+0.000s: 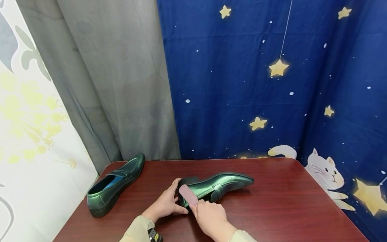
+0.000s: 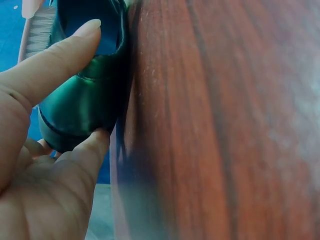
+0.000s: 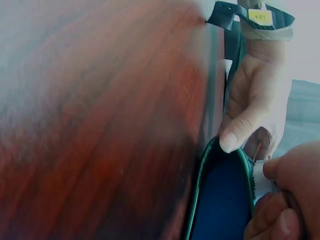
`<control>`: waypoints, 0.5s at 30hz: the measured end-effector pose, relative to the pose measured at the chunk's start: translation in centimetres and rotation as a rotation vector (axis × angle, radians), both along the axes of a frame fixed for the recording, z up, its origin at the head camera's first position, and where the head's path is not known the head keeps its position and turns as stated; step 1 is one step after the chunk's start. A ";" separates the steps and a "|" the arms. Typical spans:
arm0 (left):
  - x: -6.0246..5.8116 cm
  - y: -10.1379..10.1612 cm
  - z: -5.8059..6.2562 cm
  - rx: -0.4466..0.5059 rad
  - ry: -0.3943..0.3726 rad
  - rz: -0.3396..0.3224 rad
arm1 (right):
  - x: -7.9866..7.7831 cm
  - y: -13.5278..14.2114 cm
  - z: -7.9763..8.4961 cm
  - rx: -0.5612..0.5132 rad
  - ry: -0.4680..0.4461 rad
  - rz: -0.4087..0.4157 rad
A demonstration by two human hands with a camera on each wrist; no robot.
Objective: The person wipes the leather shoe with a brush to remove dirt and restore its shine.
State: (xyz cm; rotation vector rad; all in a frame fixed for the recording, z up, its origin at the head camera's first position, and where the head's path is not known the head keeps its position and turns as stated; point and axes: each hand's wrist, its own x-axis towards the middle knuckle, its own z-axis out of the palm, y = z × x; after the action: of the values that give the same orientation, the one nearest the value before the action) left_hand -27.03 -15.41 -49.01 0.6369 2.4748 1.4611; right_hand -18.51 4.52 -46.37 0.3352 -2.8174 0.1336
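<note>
A shiny green loafer (image 1: 208,186) lies on its side on the table, toe to the right and its opening facing the person. My left hand (image 1: 166,203) grips it round the heel, with the thumb at the opening's rim, as the left wrist view shows. In my right hand (image 1: 211,216) is a pink-backed brush (image 1: 188,195). Its pale bristles (image 2: 41,32) rest against the shoe's upper side near the heel. The blue lining (image 3: 222,200) shows through the opening in the right wrist view.
A second green loafer (image 1: 116,185) stands upright at the table's left edge, toe toward the back. The reddish-brown wooden table (image 1: 287,201) reaches back to a grey curtain (image 1: 121,84) and a blue starry curtain (image 1: 226,84). A dark strap (image 1: 155,234) circles the left wrist.
</note>
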 end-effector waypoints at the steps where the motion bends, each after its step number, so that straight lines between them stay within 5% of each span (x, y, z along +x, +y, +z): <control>1: 0.0 0.0 0.0 -0.004 0.005 0.002 | 0.1 -0.1 -0.2 0.006 0.027 0.006; 7: 0.0 -0.1 -0.1 -0.017 0.022 0.006 | 0.4 -0.3 -1.1 0.028 0.143 0.018; 15: -0.1 -0.1 -0.1 -0.067 0.054 0.008 | 0.6 -0.3 -1.2 0.043 0.159 0.047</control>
State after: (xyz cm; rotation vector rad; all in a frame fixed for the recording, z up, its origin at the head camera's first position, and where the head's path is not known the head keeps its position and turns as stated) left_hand -27.12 -15.54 -49.08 0.6623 2.5576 1.3748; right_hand -17.89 4.19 -47.61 0.4030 -2.6590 0.0538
